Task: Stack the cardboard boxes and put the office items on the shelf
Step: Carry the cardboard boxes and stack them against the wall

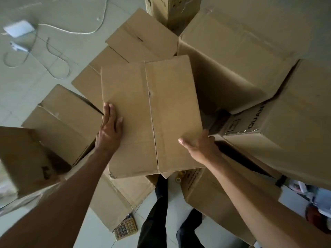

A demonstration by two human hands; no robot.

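Cardboard fills your view: you hold one closed box (pixel 152 115) between both hands, above a loose heap of other boxes (pixel 232 56) on the pale floor (pixel 23 83). Your left hand (pixel 110 129) lies flat on the box's left side, fingers straight and pointing away from you, thumb resting on the top face. Your right hand (pixel 198 145) grips the near right corner, thumb pressed on top and the fingers curled round the edge out of sight. The box's taped seam runs near to far between your two hands. Below the box's near edge, by your legs (pixel 161 212), a calculator (pixel 125 228) lies on the floor. Far left, a white cable (pixel 75 30) and a white adapter (pixel 18 28) lie on the floor.
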